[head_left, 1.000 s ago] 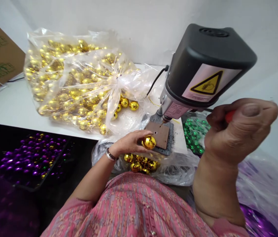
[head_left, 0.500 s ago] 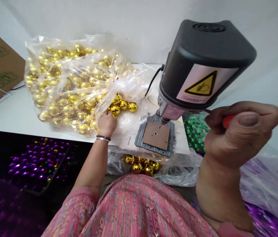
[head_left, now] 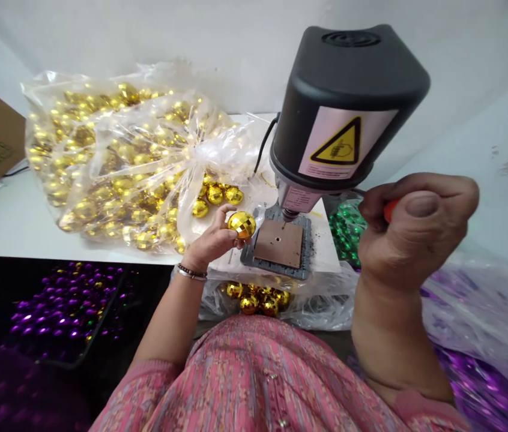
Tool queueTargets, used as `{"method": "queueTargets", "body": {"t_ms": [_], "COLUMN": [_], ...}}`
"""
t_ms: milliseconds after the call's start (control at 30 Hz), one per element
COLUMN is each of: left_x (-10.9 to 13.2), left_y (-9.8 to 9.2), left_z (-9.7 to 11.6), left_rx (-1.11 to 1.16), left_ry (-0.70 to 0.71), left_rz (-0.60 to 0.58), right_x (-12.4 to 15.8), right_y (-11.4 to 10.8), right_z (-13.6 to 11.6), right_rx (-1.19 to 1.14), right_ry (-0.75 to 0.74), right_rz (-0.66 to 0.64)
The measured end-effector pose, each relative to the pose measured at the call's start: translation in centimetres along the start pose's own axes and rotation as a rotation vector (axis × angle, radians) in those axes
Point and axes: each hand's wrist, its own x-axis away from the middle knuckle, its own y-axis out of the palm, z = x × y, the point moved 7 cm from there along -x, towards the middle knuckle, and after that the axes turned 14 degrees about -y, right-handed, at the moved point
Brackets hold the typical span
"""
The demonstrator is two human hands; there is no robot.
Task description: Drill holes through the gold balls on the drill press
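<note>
My left hand (head_left: 211, 240) is shut on a mirrored gold ball ornament (head_left: 241, 225), holding it in the fingertips just left of a small bench drill (head_left: 344, 108). The drill's bit (head_left: 286, 215) points down at a brown pad with a central hole (head_left: 278, 243), set on a grey base plate (head_left: 247, 255). The ball is above the plate's left edge, not touching the pad. My right hand (head_left: 416, 228) is raised at the right, closed around a red-handled tool (head_left: 391, 210), with most of the tool hidden in my fist.
A tied clear bag of gold balls (head_left: 119, 162) fills the back left, with loose gold balls (head_left: 215, 194) beside it. More gold balls (head_left: 249, 300) lie in plastic at the front. Green balls (head_left: 346, 231) sit right of the drill, purple balls (head_left: 65, 306) lie at the left.
My left hand has moved up and right from the loose balls by the bag, and now holds a gold ball beside the drill plate. My right hand stays raised.
</note>
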Motion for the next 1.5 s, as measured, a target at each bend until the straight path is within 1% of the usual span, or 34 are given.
{"method": "queueTargets", "body": {"t_ms": [67, 133, 200, 300, 367, 467, 533, 600, 767, 1000, 1100, 1233, 1333, 1400, 1500], "left_x": [-0.2, -0.6, -0.9, -1.3, -1.5, -1.6, -1.8, -2.0, -2.9, -3.7, -3.8, -4.1, -4.3, -4.5, -4.7], "left_y": [0.9, 1.3, 1.6, 2.5, 3.1, 3.7, 3.8, 3.8, 3.7, 3.9, 4.9, 6.0, 7.1, 7.4, 7.2], "left_z": [-0.9, -1.8, -2.4, -2.5, -2.2, -2.2, -2.4, -2.7, -2.4, -1.6, -1.1, 0.0, 0.8, 0.9, 0.4], "left_rx": [0.136, 0.246, 0.326, 0.390, 0.369, 0.246, 0.122, 0.000, -0.193, -0.481, -0.603, -0.764, -0.859, -0.875, -0.836], "left_ry": [-0.056, -0.104, -0.125, -0.088, -0.058, -0.061, -0.088, -0.113, -0.071, 0.013, 0.024, 0.014, 0.087, 0.117, 0.088], "left_rz": [-0.017, 0.015, 0.032, -0.020, -0.061, -0.067, -0.033, 0.014, 0.108, 0.239, 0.225, 0.251, 0.224, 0.201, 0.186], "right_x": [-0.5, -1.4, -2.4, -4.1, -5.0, -5.9, -6.1, -6.3, -6.3, -6.2, -6.2, -6.2, -6.2, -6.2, -6.2], "right_y": [0.0, 0.3, 1.0, 1.9, 2.3, 2.9, 3.1, 3.1, 3.0, 3.2, 3.3, 3.2, 3.2, 3.2, 3.3], "right_z": [-0.1, -0.3, -0.3, 0.3, 1.1, 2.8, 3.6, 4.0, 3.6, 3.4, 3.5, 3.5, 3.5, 3.4, 3.1], "right_rx": [0.031, 0.012, -0.024, -0.066, -0.107, -0.163, -0.170, -0.164, -0.178, -0.205, -0.212, -0.215, -0.217, -0.218, -0.209], "right_ry": [-0.002, 0.004, 0.042, 0.122, 0.178, 0.275, 0.318, 0.329, 0.293, 0.308, 0.308, 0.309, 0.315, 0.316, 0.320], "right_rz": [0.007, 0.000, -0.032, -0.027, -0.008, -0.027, -0.061, -0.085, -0.097, -0.119, -0.143, -0.143, -0.150, -0.160, -0.142]}}
